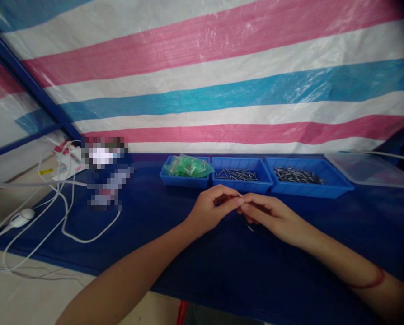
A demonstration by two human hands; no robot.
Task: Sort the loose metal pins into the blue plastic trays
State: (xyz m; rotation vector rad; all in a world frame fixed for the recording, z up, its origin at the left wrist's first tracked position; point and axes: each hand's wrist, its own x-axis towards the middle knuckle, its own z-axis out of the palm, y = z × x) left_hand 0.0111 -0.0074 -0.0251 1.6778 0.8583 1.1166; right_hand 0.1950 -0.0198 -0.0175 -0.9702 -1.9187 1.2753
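In the middle of the head view, the fingertips of my left hand (pixel 210 207) and my right hand (pixel 276 216) meet above the blue tabletop. Both hands are closed in a pinch. Whatever small piece they pinch is mostly covered by the fingers. Just below my right fingers shows a thin, dark metal piece (pixel 248 224) with a lighter tip; I cannot tell whether it is held or lies on the table. Behind the hands stand a blue bin (pixel 241 184) of slim metal pins and another blue bin (pixel 310 190) of short dark metal pieces.
To the left, a third blue bin (pixel 185 181) holds green plastic bags (pixel 190 168). A clear plastic lid (pixel 371 169) lies at the right. White cables (pixel 66 216) and a pixelated object (pixel 112 187) occupy the table's left side. A striped plastic sheet (pixel 222 104) hangs behind.
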